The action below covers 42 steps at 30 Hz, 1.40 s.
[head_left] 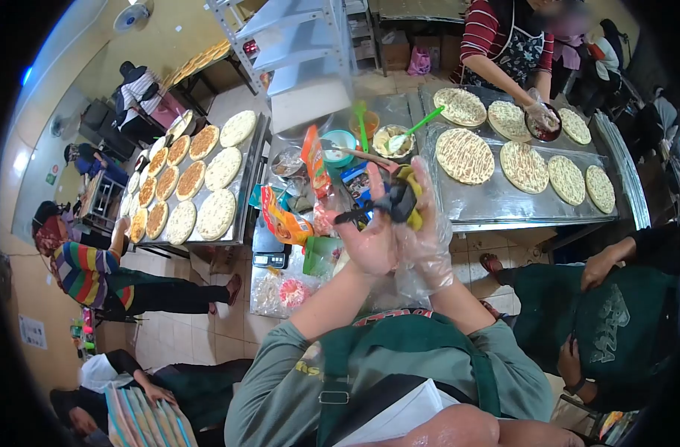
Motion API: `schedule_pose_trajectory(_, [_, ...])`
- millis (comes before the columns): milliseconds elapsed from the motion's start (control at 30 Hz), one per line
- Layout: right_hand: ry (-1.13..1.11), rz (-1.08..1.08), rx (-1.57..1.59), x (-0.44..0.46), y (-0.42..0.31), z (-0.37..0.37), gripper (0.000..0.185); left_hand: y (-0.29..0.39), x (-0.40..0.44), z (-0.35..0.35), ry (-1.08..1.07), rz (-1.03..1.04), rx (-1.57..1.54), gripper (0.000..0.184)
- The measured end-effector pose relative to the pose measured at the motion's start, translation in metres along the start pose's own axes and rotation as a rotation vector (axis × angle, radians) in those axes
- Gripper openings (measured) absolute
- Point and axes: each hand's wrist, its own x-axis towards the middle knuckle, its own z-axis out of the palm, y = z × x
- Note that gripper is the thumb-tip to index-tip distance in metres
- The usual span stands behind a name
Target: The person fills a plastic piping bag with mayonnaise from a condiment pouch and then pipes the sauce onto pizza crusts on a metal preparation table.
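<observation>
My left hand (371,246) and my right hand (427,235) are raised close together over the middle table. A loose clear plastic glove covers my right hand and bunches between the hands. The fingers of both hands look stretched upward, though some are partly hidden. A black and yellow thing (405,200) shows at the fingers; I cannot make out whether it is held. Just beyond are a bowl of pale spread (393,141), a green spatula (423,121) and a turquoise bowl (338,144). Orange packets (284,217) stand left of my left hand.
Flat round topped breads (465,155) lie on the right metal table (489,212), more breads (217,216) on the left one. A person's gloved hand (541,115) reaches into a dark bowl (546,132). A digital scale (270,260) and white rack (302,59) stand nearby. People sit close on both sides.
</observation>
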Motion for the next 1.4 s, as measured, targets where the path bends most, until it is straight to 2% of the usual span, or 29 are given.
schedule_pose_trajectory(33, [0.035, 0.008, 0.027, 0.004, 0.007, 0.000, 0.052, -0.004, -0.001, 0.003, 0.254, -0.007, 0.637, 0.099])
schedule_pose_trajectory(67, [0.036, 0.012, 0.023, 0.005, 0.009, -0.001, 0.052, -0.006, -0.001, 0.007, 0.257, -0.009, 0.633, 0.099])
schedule_pose_trajectory(133, [0.064, -0.013, 0.068, 0.013, 0.007, 0.000, 0.032, -0.007, 0.003, 0.010, 0.221, -0.028, 0.633, 0.098])
schedule_pose_trajectory(167, [0.165, -0.004, 0.117, 0.017, 0.002, 0.003, 0.021, -0.004, 0.001, 0.005, 0.183, -0.076, 0.564, 0.094])
schedule_pose_trajectory(267, [0.205, 0.123, 0.137, 0.019, 0.014, 0.000, 0.020, -0.001, -0.001, -0.005, 0.096, -0.114, 0.465, 0.091])
schedule_pose_trajectory(333, [0.206, 0.127, 0.106, 0.024, 0.013, -0.002, 0.018, 0.004, 0.001, -0.005, 0.094, -0.137, 0.486, 0.089])
schedule_pose_trajectory(400, [0.217, 0.265, 0.259, 0.030, -0.004, -0.007, 0.015, 0.008, 0.002, -0.005, 0.096, -0.160, 0.506, 0.088])
schedule_pose_trajectory(433, [0.308, 0.284, 0.286, 0.036, -0.015, -0.005, 0.016, 0.010, 0.004, -0.006, 0.074, -0.185, 0.486, 0.087])
schedule_pose_trajectory(467, [0.305, 0.281, 0.284, 0.039, -0.008, -0.009, 0.016, 0.012, 0.004, -0.008, 0.055, -0.209, 0.466, 0.086])
schedule_pose_trajectory(567, [0.369, -0.058, 0.007, 0.045, 0.011, -0.031, 0.021, 0.019, 0.004, -0.009, 0.064, -0.195, 0.407, 0.088])
schedule_pose_trajectory(600, [0.371, -0.063, 0.007, 0.043, 0.003, -0.028, 0.021, 0.021, 0.005, -0.011, 0.059, -0.197, 0.410, 0.088])
schedule_pose_trajectory(667, [0.537, 0.236, 0.649, 0.036, -0.023, -0.019, 0.021, 0.022, 0.009, -0.016, 0.017, -0.076, 0.911, 0.090])
schedule_pose_trajectory(700, [0.550, 0.414, 0.725, 0.027, -0.033, -0.011, 0.026, 0.024, 0.013, -0.022, -0.066, -0.017, 1.226, 0.093])
schedule_pose_trajectory(733, [0.566, 0.397, 0.722, 0.017, -0.028, -0.003, 0.026, 0.027, 0.015, -0.028, -0.084, -0.032, 1.220, 0.093])
schedule_pose_trajectory(800, [0.454, 0.432, 0.791, -0.003, -0.007, 0.006, 0.028, 0.026, 0.014, -0.038, -0.272, 0.056, 2.185, 0.096])
schedule_pose_trajectory(833, [0.478, 0.414, 0.774, 0.000, -0.012, 0.000, 0.028, 0.019, 0.008, -0.032, -0.139, -0.112, 2.329, 0.096])
schedule_pose_trajectory(900, [0.484, 0.633, 1.071, 0.010, -0.026, -0.014, 0.031, 0.013, 0.002, -0.033, -0.237, -0.145, 2.410, 0.094])
schedule_pose_trajectory(933, [0.499, 0.629, 1.052, 0.009, -0.020, -0.022, 0.031, 0.011, 0.000, -0.032, -0.295, -0.175, 2.511, 0.093])
schedule_pose_trajectory(1000, [-0.059, -0.017, -0.244, 0.010, -0.009, -0.037, 0.029, 0.008, 0.002, -0.026, -0.231, -0.231, 2.463, 0.087])
schedule_pose_trajectory(1033, [0.023, -0.147, -0.298, 0.011, -0.014, -0.040, 0.030, 0.008, 0.001, -0.021, -0.226, -0.229, 2.484, 0.085])
schedule_pose_trajectory(1067, [0.018, -0.134, -0.312, 0.013, -0.014, -0.037, 0.030, 0.008, 0.004, -0.018, -0.221, -0.230, 2.503, 0.084])
schedule_pose_trajectory(1133, [0.502, 0.500, 0.855, 0.015, -0.017, -0.031, 0.037, 0.010, 0.008, -0.021, -0.204, -0.128, 2.178, 0.082])
schedule_pose_trajectory(1167, [0.568, 0.770, 1.021, 0.026, -0.027, -0.041, 0.029, 0.012, 0.009, -0.023, -0.119, -0.139, 2.024, 0.083])
schedule_pose_trajectory(1200, [0.493, 0.693, 1.083, 0.025, -0.031, -0.050, 0.028, 0.013, 0.007, -0.048, 0.054, -0.168, 1.580, 0.087])
schedule_pose_trajectory(1267, [0.432, 0.540, 1.313, 0.019, -0.007, -0.057, 0.027, 0.000, 0.013, -0.027, 0.455, -0.234, 0.795, 0.082])
schedule_pose_trajectory(1300, [0.405, 0.481, 1.273, 0.018, -0.005, -0.055, 0.022, -0.001, 0.014, -0.025, 0.462, -0.230, 0.802, 0.082])
schedule_pose_trajectory(1333, [0.399, 0.480, 1.279, 0.016, -0.003, -0.046, 0.022, -0.002, 0.017, -0.023, 0.411, -0.285, 0.429, 0.078])
schedule_pose_trajectory(1367, [0.443, 0.380, 0.822, 0.012, -0.002, -0.031, 0.020, -0.002, 0.018, -0.023, 0.353, -0.334, 0.054, 0.075])
schedule_pose_trajectory(1400, [0.469, 0.275, 0.363, 0.009, -0.003, -0.022, 0.021, -0.001, 0.017, -0.024, 0.356, -0.332, 0.056, 0.075])
